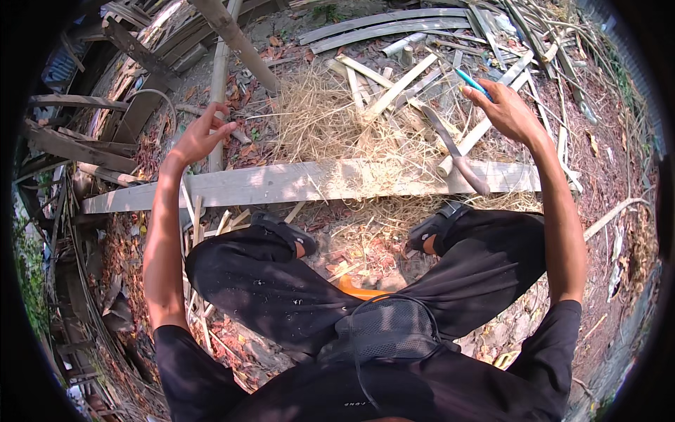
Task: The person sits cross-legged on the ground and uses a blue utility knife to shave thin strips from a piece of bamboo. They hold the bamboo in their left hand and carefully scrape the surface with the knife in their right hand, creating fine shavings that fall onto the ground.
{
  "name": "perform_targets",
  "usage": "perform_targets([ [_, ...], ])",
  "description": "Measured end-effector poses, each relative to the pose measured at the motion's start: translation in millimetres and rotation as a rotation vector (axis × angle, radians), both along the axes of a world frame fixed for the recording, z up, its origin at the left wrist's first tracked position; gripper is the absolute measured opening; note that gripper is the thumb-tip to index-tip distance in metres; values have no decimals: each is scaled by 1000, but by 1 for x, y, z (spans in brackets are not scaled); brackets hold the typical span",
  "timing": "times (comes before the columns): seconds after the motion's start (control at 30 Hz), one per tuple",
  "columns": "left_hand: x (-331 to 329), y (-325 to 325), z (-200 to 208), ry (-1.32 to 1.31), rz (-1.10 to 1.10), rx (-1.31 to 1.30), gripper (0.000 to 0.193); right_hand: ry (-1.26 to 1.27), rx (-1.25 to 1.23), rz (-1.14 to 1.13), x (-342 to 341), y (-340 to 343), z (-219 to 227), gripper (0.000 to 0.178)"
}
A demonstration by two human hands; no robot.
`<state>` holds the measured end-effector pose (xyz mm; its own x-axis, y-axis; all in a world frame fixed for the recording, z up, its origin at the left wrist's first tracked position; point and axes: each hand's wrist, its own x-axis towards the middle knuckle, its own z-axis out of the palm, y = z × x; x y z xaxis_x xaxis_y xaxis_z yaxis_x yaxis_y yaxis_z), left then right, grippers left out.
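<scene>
Now, from the head view, your right hand [508,109] is raised out over the scrap pile with a blue pen [470,81] pinched between thumb and forefinger; the pen sticks out past the fingertips toward the upper left, and the other fingers curl loosely beneath it. Below and to the left of that hand, a curved knife [457,151] lies with its blade over the dry grass [320,119] and its dark handle resting across the wooden plank [281,181]; the hand is well apart from it.

Your left hand [200,135] hovers above the far left part of the plank, fingers half bent and apart, holding nothing. It hangs just beside an upright bamboo pole [219,77] and does not clearly touch it.

The plank runs crosswise in front of you, and your two feet in dark sandals [285,231] sit just behind it, knees spread. Split bamboo strips [394,88] lie heaped beyond the grass, under and around the pen hand. An orange object [355,288] shows between your legs, mostly hidden
</scene>
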<state>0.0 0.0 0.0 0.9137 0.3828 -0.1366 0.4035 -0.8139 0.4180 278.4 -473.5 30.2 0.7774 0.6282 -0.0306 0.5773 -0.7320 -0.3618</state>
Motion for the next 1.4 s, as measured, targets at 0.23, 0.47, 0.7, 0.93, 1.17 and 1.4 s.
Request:
perform_targets([
  [0.23,203,-49,-117,259,-170,156,35,-85,173,-146,24,-48,-7,50],
  [0.47,329,-118,-216,97,-57,129,40,-51,292,-223,16,-67,-14,44],
  [0.7,396,-95,-308,24,166,125,55,206,295,-397,31,-82,-23,43],
  [0.93,403,-85,-353,36,234,93,68,314,281,-478,35,-95,-26,37],
  [1.17,413,-89,-352,43,391,-107,87,316,282,-408,37,-90,-26,35],
  [1.4,420,-85,-338,-60,527,-222,65,312,285,-445,37,-86,-29,37],
])
